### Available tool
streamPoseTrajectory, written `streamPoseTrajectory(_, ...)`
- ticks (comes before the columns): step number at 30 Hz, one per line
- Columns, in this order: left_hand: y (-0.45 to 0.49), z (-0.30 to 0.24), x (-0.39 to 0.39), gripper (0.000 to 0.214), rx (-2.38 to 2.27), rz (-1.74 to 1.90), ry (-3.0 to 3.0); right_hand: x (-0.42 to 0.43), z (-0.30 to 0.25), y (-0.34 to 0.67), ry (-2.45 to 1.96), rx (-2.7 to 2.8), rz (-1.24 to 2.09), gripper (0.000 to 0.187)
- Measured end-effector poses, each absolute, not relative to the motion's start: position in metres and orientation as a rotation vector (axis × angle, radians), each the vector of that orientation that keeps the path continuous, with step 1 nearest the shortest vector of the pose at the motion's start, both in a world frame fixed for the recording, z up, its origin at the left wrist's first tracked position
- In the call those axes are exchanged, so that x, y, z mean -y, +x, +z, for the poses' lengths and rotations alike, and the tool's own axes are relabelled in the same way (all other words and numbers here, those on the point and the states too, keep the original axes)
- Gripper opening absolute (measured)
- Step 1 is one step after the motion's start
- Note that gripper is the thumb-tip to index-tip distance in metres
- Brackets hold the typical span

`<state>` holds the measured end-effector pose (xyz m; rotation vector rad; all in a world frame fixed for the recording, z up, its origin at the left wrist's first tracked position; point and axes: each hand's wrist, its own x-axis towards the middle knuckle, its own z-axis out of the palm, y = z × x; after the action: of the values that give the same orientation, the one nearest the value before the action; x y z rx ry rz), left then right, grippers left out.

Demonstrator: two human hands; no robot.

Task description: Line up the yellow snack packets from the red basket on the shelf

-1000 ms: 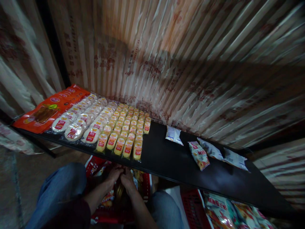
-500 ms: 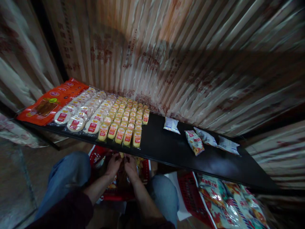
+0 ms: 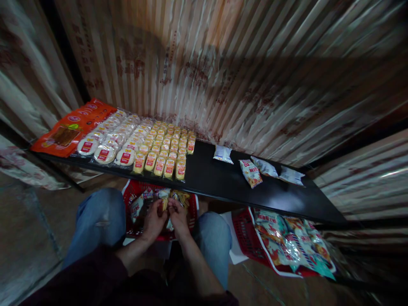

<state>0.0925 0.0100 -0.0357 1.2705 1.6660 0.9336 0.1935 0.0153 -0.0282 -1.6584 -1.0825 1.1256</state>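
Observation:
A small yellow wrapped snack cake (image 3: 165, 205) is held upright between my hands, over the left red basket (image 3: 192, 211). My left hand (image 3: 154, 220) is closed, its fingertips on the cake's left side. My right hand (image 3: 178, 217) is closed too, its thumb and fingers pinched at the cake's right edge. Inside that basket lie more wrapped snacks, partly hidden by my hands. Above them, on the black shelf (image 3: 210, 180), stand rows of matching yellow wrapped cakes (image 3: 159, 166), close to the front edge.
Round white wrapped cakes (image 3: 106, 154) and an orange snack bag (image 3: 68, 131) occupy the shelf's left end. Several small snack bags (image 3: 250, 173) lie on its right half. Another red basket (image 3: 247, 238), full of larger bags, stands at lower right. Striped curtain hangs behind.
The view has tilted and shifted, so the shelf sits higher and more of both baskets shows. My hands have come out from the shelf's front edge, with the yellow cake between them.

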Motion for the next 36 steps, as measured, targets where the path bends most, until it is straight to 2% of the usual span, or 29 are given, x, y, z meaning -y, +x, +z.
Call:
streamPoseTrajectory(7, 0.09, -0.019, 0.002, 0.048, -1.662, 0.985, 1.517, -0.008, -0.024, 0.195, -1.581, 0.883, 1.2, 0.036)
streamPoseTrajectory(16, 0.088, -0.026, 0.002, 0.044, -1.543, 1.014, 1.408, -0.012, -0.029, 0.192, -1.595, 0.854, 1.22, 0.043)
streamPoseTrajectory(23, 0.087, -0.031, -0.001, 0.04, -1.541, 1.006, 1.319, -0.012, -0.026, 0.193, -1.585, 0.799, 1.25, 0.039)
streamPoseTrajectory(36, 0.09, -0.038, -0.006, 0.051, -1.59, 0.957, 1.237, -0.013, -0.033, 0.19, -1.592, 0.846, 1.233, 0.038)
